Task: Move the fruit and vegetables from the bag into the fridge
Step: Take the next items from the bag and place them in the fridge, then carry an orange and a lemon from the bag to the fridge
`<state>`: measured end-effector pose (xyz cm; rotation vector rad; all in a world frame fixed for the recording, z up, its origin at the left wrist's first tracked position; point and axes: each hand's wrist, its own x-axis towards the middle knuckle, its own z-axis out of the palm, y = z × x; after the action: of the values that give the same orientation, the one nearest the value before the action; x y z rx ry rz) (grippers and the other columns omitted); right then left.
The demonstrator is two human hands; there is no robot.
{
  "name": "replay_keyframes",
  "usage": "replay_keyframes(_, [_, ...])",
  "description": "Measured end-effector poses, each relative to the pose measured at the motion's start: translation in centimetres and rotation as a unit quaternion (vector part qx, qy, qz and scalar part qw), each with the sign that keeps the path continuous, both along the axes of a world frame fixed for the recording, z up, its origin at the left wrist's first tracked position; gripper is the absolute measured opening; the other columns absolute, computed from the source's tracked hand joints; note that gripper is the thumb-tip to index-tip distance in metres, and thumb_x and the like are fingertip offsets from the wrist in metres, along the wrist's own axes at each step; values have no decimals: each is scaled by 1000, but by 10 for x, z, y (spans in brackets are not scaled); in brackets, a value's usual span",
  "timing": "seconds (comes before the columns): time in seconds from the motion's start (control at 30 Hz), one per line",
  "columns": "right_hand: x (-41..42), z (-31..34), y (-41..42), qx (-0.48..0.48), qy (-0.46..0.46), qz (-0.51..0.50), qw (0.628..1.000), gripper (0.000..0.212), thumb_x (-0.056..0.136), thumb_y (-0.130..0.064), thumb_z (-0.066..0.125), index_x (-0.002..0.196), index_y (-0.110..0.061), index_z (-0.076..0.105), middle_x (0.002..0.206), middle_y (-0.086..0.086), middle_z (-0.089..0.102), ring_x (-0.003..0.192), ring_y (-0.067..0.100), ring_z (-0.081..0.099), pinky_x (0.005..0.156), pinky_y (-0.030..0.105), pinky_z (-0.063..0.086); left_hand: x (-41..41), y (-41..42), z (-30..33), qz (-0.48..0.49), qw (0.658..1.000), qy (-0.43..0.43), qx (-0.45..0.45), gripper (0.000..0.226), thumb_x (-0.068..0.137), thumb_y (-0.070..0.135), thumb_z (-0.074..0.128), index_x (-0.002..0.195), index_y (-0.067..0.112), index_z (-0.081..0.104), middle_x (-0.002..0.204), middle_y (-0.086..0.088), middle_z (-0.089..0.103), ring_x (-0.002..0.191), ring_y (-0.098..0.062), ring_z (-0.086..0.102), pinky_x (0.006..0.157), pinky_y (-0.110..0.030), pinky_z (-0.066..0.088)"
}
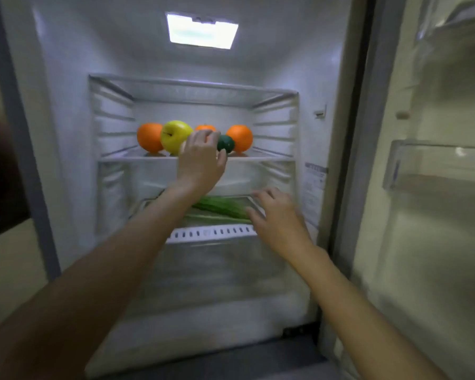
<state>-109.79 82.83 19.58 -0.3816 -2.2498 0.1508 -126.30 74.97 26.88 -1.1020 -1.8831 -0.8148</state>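
Fruit: three oranges (149, 137), an apple (175, 136) and a small dark green fruit (226, 143) sit in a row along the fridge's (52, 111) middle shelf (269, 158).
Greens: long green vegetables (221, 207) lie on the shelf below.
Left hand (200, 157): raised before the fruit row, fingers loosely spread, thumb just beside the green fruit, gripping nothing.
Right hand (279, 218): relaxed, at the greens' right end; touching or not, unclear.
Door (433, 187): open at right.

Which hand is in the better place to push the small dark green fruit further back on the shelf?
The left hand. It is raised at the fruit shelf, fingers right beside the dark green fruit. The right hand is lower, at the drawer with the long green vegetables.
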Motion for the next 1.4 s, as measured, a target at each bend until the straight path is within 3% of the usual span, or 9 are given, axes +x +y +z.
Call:
replay_keyframes(0.1, [-1,-22,-17,-1,-22,-3,1000,35,92,-28,52,120,-7,57,120,13,55,112,27,47,94,37,40,32,-30,-58,21,1000,3,6,42,83,23,49,121,6,55,124,-17,54,117,-35,46,97,-47,38])
replay_keyframes(0.23, [2,-62,-44,-16,-17,11,1000,33,87,-23,58,111,-2,62,113,21,59,108,37,51,88,42,41,61,-73,-126,85,993,-58,-50,45,81,27,46,119,4,57,122,-19,55,115,-36,48,95,-46,38])
replay_keyframes(0.37, [7,-107,-67,-28,-12,38,999,32,82,-21,60,106,1,64,105,22,61,102,39,54,88,42,44,83,-116,-187,138,983,-78,-87,42,79,27,47,111,4,61,115,-18,60,107,-36,54,87,-45,44])
replay_keyframes(0.63, [38,-199,-105,-72,-44,77,993,34,85,-18,54,111,2,63,108,20,61,106,39,54,93,46,45,124,-185,-282,152,965,-172,-128,42,84,24,46,116,0,57,121,-23,57,111,-40,52,95,-49,41])
replay_keyframes(0.83, [98,-264,-144,-106,-89,53,989,33,85,-14,53,114,2,61,117,21,58,117,39,50,101,47,42,176,-221,-347,80,960,-166,-211,43,78,15,66,117,-1,57,124,-26,55,116,-44,50,97,-53,40])
replay_keyframes(0.93, [131,-303,-175,-139,-140,9,980,37,87,-18,48,118,0,61,124,21,56,122,39,47,104,48,40,194,-245,-377,44,949,-189,-247,41,83,17,63,120,0,56,129,-25,53,118,-46,48,96,-55,41])
replay_keyframes(1.1, [187,-358,-238,-178,-190,-46,964,39,88,-23,45,112,2,63,115,22,59,109,39,55,94,46,47,223,-292,-424,-21,929,-209,-304,43,80,20,53,118,1,58,125,-22,56,113,-43,52,95,-52,43])
replay_keyframes(1.27, [252,-398,-297,-221,-247,-120,936,36,88,-19,52,115,3,60,118,25,57,113,41,53,98,47,43,265,-334,-468,-64,885,-231,-399,47,76,17,63,119,1,57,121,-22,58,112,-43,53,93,-53,44])
replay_keyframes(1.4, [307,-409,-330,-261,-269,-193,907,38,84,-12,65,118,3,59,120,28,56,116,43,50,102,44,39,302,-351,-486,-105,852,-226,-461,48,81,18,59,126,4,52,127,-20,53,119,-42,46,98,-52,37])
